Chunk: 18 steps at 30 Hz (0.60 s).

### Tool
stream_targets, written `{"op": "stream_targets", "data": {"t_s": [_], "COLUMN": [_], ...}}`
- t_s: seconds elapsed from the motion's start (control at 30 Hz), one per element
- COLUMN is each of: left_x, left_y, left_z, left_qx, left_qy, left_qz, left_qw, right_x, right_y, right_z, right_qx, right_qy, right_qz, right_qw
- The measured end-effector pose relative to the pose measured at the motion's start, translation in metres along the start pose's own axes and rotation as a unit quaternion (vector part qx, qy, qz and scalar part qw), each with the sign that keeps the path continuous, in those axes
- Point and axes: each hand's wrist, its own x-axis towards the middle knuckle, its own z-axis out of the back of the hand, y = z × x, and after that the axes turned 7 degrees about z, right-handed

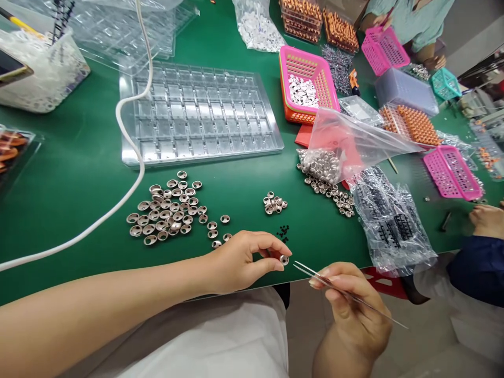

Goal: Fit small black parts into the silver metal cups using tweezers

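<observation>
My left hand (244, 260) rests at the front edge of the green table, its thumb and fingers closed on a small silver metal ring (284, 260). Just right of it, my right hand (354, 302) grips a pair of metal tweezers (321, 278); their tips are slightly apart and point at the ring without touching it. Beyond my left fingertips lie tiny black parts (282, 232). Farther back is a small cluster of silver rings (274, 203). To the left of my hand spreads a larger pile of similar rings (167, 212).
A clear compartment tray (200, 115) lies behind, crossed by a white cable (128, 126). To the right are a pink basket (331, 86) of white parts, a bag of metal rings (321, 164) and a bag of black parts (389, 220). Co-workers' hands (488, 219) show at the right.
</observation>
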Motion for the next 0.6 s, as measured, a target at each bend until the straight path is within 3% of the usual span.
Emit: {"op": "stream_targets", "data": {"t_s": [0.13,0.37,0.6], "left_x": [0.0,-0.001,0.0], "left_y": [0.002,0.0,0.0], "left_z": [0.0,0.0,-0.001], "left_qx": [0.002,0.015,0.041], "left_qy": [-0.002,-0.001,-0.006], "left_qz": [-0.003,-0.002,-0.051], "left_qw": [1.0,1.0,0.998], "right_x": [0.001,-0.007,-0.005], "right_y": [-0.004,-0.007,-0.004], "right_z": [0.002,-0.01,-0.016], "right_qx": [0.012,-0.036,-0.116], "right_qy": [0.016,-0.043,0.006], "right_qz": [0.053,0.043,0.082], "right_qw": [0.998,0.998,0.99]}}
